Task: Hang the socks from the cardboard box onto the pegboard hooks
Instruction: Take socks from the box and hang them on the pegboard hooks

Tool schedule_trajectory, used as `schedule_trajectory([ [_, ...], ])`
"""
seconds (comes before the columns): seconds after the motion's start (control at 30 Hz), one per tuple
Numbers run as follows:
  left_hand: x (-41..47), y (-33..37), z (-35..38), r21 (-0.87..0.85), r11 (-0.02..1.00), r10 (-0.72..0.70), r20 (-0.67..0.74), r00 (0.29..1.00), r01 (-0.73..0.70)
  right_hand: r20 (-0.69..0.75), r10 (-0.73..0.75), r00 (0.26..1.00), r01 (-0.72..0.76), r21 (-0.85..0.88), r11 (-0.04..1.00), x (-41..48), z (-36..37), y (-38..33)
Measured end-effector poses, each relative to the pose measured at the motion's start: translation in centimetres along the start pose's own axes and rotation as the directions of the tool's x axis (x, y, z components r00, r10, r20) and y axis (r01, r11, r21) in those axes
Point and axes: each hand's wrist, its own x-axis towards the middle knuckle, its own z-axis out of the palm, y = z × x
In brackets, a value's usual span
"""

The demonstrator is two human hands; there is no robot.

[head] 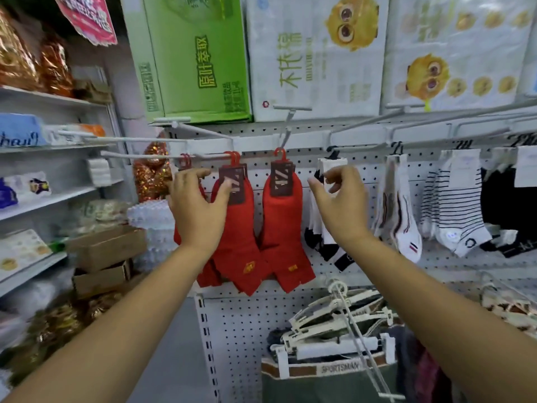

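- Left hand (200, 205) lies spread flat against the red socks (241, 237), thumb across one pack's label, fingertips up by the hook (162, 155).
- Right hand (334, 199) is curled before the black-and-white socks (328, 245); I can't tell whether it pinches them.
- Red socks hang lengthwise downward, toes lowest.
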Motion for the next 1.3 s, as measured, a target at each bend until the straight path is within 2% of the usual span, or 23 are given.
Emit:
schedule_trajectory([
  [0.1, 1.0, 0.2, 0.4, 0.066, 0.997, 0.026, 0.087, 0.996, -0.032, 0.151, -0.008, 0.988, 0.007, 0.005, 1.000, 0.9, 2.0, -1.5],
  [0.2, 2.0, 0.7, 0.4, 0.035, 0.999, 0.004, 0.118, 0.993, -0.008, 0.203, 0.000, 0.979, 0.010, -0.049, 0.999, 1.9, 3.3, -2.2],
  [0.3, 2.9, 0.2, 0.5, -0.059, 0.998, -0.009, 0.149, 0.989, 0.018, 0.199, 0.049, 0.979, -0.037, -0.064, 0.997, 2.7, 4.5, -2.1],
  [0.53, 4.3, -0.7, 1.1, -0.051, 0.998, -0.021, 0.224, 0.974, 0.034, 0.183, 0.072, 0.980, -0.062, -0.061, 0.996, 3.1, 5.8, -2.0],
  [0.67, 3.5, -0.5, 0.7, -0.140, 0.990, -0.009, 0.199, 0.980, 0.037, 0.132, 0.050, 0.990, -0.039, -0.087, 0.995, 2.5, 6.0, -2.1],
  [0.73, 2.7, -1.1, -0.3, -0.153, 0.988, 0.041, 0.099, 0.994, -0.026, 0.023, -0.054, 0.998, 0.057, -0.110, 0.992, 1.5, 5.9, -2.4],
  [0.8, 2.1, -2.3, -1.3, -0.092, 0.994, 0.055, -0.033, 0.998, -0.058, -0.057, -0.175, 0.983, 0.171, -0.073, 0.983, 0.4, 5.8, -3.0],
  [0.87, 2.2, -3.8, -2.1, -0.013, 0.999, -0.033, -0.092, 0.995, 0.032, -0.008, -0.232, 0.973, 0.231, -0.023, 0.973, -0.5, 6.2, -3.6],
  [0.97, 3.2, -6.0, -2.5, -0.011, 0.985, -0.170, -0.003, 0.986, 0.169, 0.132, -0.309, 0.942, 0.316, -0.038, 0.948, -1.4, 7.8, -4.5],
  [1.1, 3.8, -6.9, -2.3, -0.136, 0.976, -0.150, 0.151, 0.977, 0.171, 0.256, -0.308, 0.916, 0.335, -0.069, 0.940, -2.0, 9.8, -5.7],
  [1.3, 4.6, -6.9, -1.6, -0.135, 0.984, -0.093, 0.187, 0.978, 0.120, 0.279, -0.263, 0.923, 0.301, -0.100, 0.948, -2.0, 11.2, -5.6],
])
